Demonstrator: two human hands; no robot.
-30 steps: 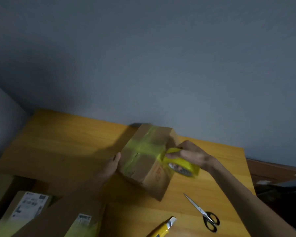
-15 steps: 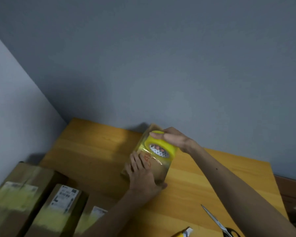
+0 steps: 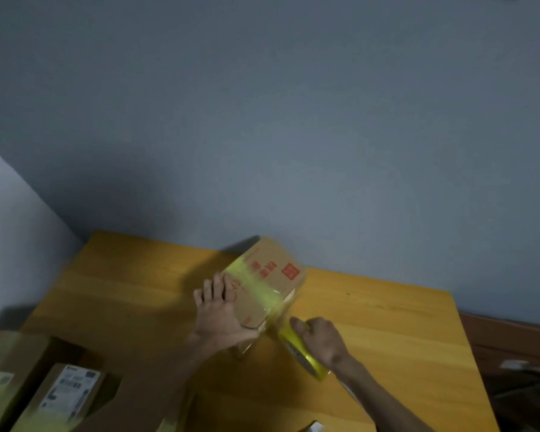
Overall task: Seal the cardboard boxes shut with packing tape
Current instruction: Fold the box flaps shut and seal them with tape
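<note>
A small cardboard box (image 3: 275,269) with red print stands tilted on the wooden table (image 3: 387,322), a band of yellow tape across its top face. My left hand (image 3: 219,310) lies flat on the box's near left part, fingers spread and thumb along the near edge. My right hand (image 3: 321,341) grips the yellow tape roll (image 3: 303,357) just off the box's near right corner. A stretch of tape runs from the roll up to the box.
Several other cardboard boxes (image 3: 66,397) with white labels and yellow tape sit at the lower left. A small white-tipped object (image 3: 317,427) shows at the bottom edge. The grey wall (image 3: 262,120) stands right behind the table. Dark clutter lies off the table's right edge.
The box has been turned, so its red-printed face now points up. My right hand drew the roll from the box's top down to its near right corner. My left hand stays on the box.
</note>
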